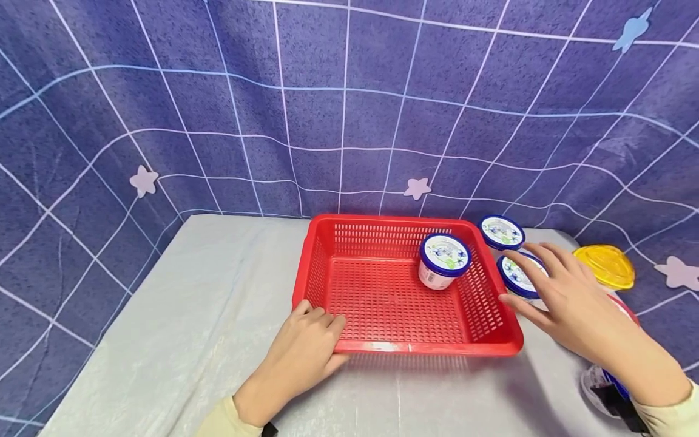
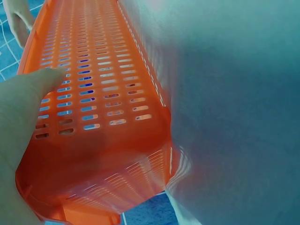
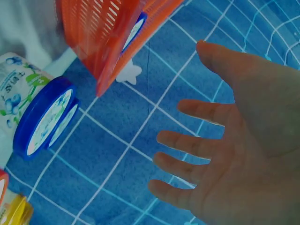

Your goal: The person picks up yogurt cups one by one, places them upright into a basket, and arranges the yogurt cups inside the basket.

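Observation:
A red plastic basket [image 1: 409, 347] with perforated walls sits on the covered table. My left hand [image 1: 308, 346] grips its near left corner, fingers over the rim and thumb against the outer wall [image 2: 103, 93] in the left wrist view. One blue-lidded tub [image 1: 445, 255] stands inside the basket, towards the right. My right hand [image 1: 573, 297] hovers with spread fingers beyond the basket's right side, holding nothing. Under its fingertips is another blue-lidded tub [image 1: 513, 277], partly covered by the hand in the head view. The right wrist view shows the bare palm [image 3: 234, 159] apart from that tub [image 3: 44, 122].
Behind the nearer tub stands another blue-lidded tub [image 1: 501, 232]. A yellow-lidded container [image 1: 606, 266] is at the far right, beside a partly hidden red-rimmed one. Near the right forearm is a clear container [image 1: 592, 388]. A purple grid-patterned curtain [image 1: 371, 121] hangs behind the table.

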Tool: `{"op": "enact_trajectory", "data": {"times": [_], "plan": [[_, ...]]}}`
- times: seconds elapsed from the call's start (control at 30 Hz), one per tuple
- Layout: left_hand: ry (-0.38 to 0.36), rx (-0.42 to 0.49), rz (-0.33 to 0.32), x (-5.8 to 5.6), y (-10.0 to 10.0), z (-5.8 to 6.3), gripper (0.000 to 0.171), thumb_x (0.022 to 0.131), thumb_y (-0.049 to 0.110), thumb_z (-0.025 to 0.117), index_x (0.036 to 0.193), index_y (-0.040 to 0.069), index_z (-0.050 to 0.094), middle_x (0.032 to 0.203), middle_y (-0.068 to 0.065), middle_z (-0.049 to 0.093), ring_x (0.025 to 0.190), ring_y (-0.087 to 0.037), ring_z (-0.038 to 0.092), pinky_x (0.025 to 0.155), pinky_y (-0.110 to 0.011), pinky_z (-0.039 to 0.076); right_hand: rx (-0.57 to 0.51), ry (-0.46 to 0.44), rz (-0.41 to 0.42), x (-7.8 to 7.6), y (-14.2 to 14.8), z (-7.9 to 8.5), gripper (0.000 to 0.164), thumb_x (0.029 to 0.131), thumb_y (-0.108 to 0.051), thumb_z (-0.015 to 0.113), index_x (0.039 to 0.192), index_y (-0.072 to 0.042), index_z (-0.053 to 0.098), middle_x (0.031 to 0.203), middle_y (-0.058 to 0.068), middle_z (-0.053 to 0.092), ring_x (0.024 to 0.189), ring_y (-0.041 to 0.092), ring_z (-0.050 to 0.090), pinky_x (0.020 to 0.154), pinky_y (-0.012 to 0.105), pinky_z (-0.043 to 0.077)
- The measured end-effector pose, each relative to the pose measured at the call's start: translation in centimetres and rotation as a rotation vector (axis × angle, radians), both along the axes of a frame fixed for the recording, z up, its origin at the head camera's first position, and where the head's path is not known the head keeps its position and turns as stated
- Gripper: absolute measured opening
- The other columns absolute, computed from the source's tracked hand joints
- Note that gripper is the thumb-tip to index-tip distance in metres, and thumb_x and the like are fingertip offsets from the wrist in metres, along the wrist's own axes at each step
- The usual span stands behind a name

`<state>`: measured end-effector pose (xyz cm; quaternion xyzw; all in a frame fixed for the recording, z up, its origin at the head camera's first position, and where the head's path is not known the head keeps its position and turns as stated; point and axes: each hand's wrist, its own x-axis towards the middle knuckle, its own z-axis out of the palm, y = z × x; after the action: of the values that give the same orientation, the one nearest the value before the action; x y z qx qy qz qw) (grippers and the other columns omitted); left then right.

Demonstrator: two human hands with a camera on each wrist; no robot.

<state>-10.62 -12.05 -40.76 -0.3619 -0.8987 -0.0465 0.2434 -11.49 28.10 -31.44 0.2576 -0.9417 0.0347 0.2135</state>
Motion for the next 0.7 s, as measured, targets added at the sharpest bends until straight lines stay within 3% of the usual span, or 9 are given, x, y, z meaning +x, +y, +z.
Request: {"op": "enact_trajectory", "data": {"times": [0.23,0.43,0.7], "plan": [[-0.006,-0.001,0.007,0.0,0.0,-0.1,0.043,0.071,0.052,0.078,0.081,0.014,0.061,0.066,0.004,0.062,0.059,-0.016,0.053,0.069,-0.033,0.032,-0.015,-0.014,-0.088,1.5,1.2,-0.4,0.078,0.077,-0.043,0.079,0.142,-0.009,0.05,0.136,0.029,0.048,0.125,0.05,0.04,0.098,0.071,0.029],[-0.012,-0.008,0.005,0.0,-0.1,0.0,0.043,0.071,0.052,0.079,0.083,0.013,0.063,0.067,0.004,0.064,0.06,-0.015,0.054,0.07,-0.033,0.032,-0.102,0.028,-0.076,2.3,1.9,-1.0,0.073,0.086,-0.055,0.068,0.139,-0.007,0.053,0.133,0.028,0.05,0.124,0.051,0.041,0.106,0.066,0.026],[-0.001,-0.011,0.006,0.1,0.0,0.0,0.044,0.071,0.051,0.08,0.085,0.012,0.066,0.068,0.003,0.064,0.06,-0.016,0.054,0.07,-0.034,0.032,-0.147,0.056,-0.109,3.1,2.7,-1.5,0.068,0.084,-0.047,0.073,0.135,-0.005,0.055,0.131,0.028,0.051,0.123,0.05,0.042,0.096,0.069,0.029]]}}
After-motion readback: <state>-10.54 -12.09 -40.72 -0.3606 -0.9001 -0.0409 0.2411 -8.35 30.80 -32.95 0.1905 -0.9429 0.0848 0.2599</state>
